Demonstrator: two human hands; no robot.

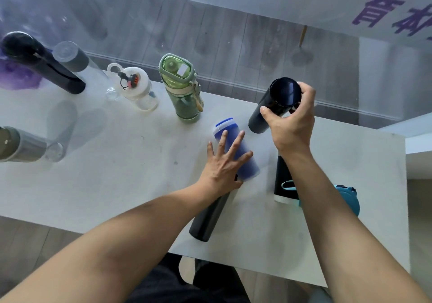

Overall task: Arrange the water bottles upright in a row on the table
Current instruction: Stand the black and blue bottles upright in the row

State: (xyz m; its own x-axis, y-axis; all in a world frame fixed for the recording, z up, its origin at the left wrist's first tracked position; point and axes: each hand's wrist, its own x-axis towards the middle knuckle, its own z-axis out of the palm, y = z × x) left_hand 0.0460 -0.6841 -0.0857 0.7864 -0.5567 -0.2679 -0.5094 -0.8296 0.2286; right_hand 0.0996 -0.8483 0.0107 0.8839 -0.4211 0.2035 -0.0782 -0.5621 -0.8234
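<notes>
Right hand clenched in a grip round the top of the tall, glossy dark cylindrical bottle, which stands tilted at the far end of the row on the smooth white table; let go before the base sits flat and it likely topples toward the translucent green plastic bottle. Left hand lies released, fingers splayed, on the frosted blue plastic bottle lying on its side. Round and slick, it could roll against the matte black bottle lying beside it.
</notes>
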